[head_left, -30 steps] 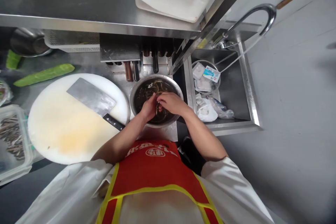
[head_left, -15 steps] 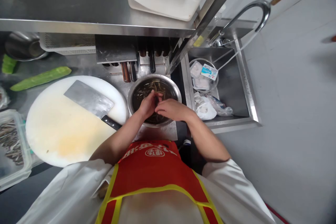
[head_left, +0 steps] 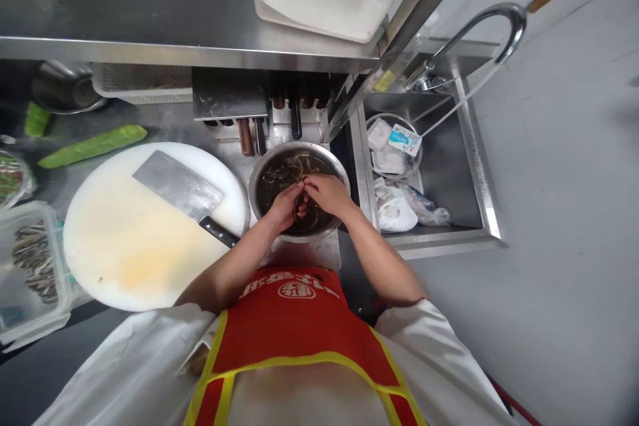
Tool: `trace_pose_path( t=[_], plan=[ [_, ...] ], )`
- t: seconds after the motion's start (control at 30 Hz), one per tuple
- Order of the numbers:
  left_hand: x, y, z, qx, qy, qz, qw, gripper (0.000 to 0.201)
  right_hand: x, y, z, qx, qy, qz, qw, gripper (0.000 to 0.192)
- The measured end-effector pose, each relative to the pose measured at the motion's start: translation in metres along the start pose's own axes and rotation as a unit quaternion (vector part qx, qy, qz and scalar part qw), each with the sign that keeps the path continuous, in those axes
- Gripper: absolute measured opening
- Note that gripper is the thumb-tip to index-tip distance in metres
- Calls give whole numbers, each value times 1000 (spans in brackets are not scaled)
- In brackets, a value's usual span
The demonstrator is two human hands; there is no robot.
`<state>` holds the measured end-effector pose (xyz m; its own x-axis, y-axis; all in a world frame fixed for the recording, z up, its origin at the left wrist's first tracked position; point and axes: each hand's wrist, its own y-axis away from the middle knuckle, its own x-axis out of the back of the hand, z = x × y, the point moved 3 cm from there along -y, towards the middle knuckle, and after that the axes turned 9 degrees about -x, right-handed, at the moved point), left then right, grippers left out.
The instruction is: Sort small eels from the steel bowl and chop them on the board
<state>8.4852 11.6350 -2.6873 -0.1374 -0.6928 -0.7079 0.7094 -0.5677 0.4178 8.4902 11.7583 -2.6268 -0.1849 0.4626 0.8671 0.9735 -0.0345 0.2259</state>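
A steel bowl (head_left: 255, 176) holds dark liquid with thin brownish strands (head_left: 299, 163) in it; I cannot tell what kind they are. Over the bowl my left hand (head_left: 287, 206) is closed, its fingers curled round a dark thin strand that shows only in part. My right hand (head_left: 328, 194) meets it at the fingertips, thumb and fingers pinched together at the top of the same strand. To the left of the bowl, a cleaver (head_left: 177, 185) lies flat on a round white cutting board (head_left: 114, 233), its black handle pointing toward my left forearm.
A peeled green gourd-like vegetable (head_left: 94, 145) lies behind the board. Dark strips sit in a clear plastic box (head_left: 62, 279) at left. Knife handles (head_left: 245, 136) jut from a rack behind the bowl. A sink (head_left: 492, 213) with packages stands right; a metal shelf (head_left: 190, 56) overhangs.
My right hand has lifted and turned, its fingertips now meeting the left hand's higher up. The left hand has dropped slightly in the picture. The whole view has shifted a little.
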Motion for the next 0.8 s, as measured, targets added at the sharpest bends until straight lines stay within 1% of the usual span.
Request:
trace_pose_path(
  t=[0.07, 0.13, 0.2, 0.27, 0.4, 0.5, 0.57, 0.7, 0.8],
  plan=[
    [3, 4, 5, -15, -20, 12, 1000, 37, -1, 3, 9, -16, -63, 33, 997, 21],
    [8, 10, 14, -35, -27, 27, 999, 38, -6, 8, 21, -49, -110, 51, 991, 20],
    [13, 18, 29, -68, -25, 41, 997, 38, -15, 14, 33, -74, -142, 51, 986, 21],
    [18, 31, 50, -111, -24, 56, 992, 39, -24, 20, 40, -81, -156, 48, 983, 23],
    [28, 70, 99, -201, -35, 85, 975, 36, -36, 29, 44, -70, -173, 55, 981, 25],
    [36, 105, 132, -264, -53, 109, 957, 32, -37, 30, 41, -67, -179, 65, 979, 26],
    [42, 129, 150, -298, -63, 135, 943, 30, -37, 30, 40, -60, -172, 69, 981, 27],
    [54, 172, 178, -361, -73, 196, 909, 24, -38, 31, 39, -58, -162, 75, 982, 28],
    [68, 192, 189, -389, -71, 230, 889, 20, -39, 31, 39, -57, -160, 82, 982, 27]
  ],
)
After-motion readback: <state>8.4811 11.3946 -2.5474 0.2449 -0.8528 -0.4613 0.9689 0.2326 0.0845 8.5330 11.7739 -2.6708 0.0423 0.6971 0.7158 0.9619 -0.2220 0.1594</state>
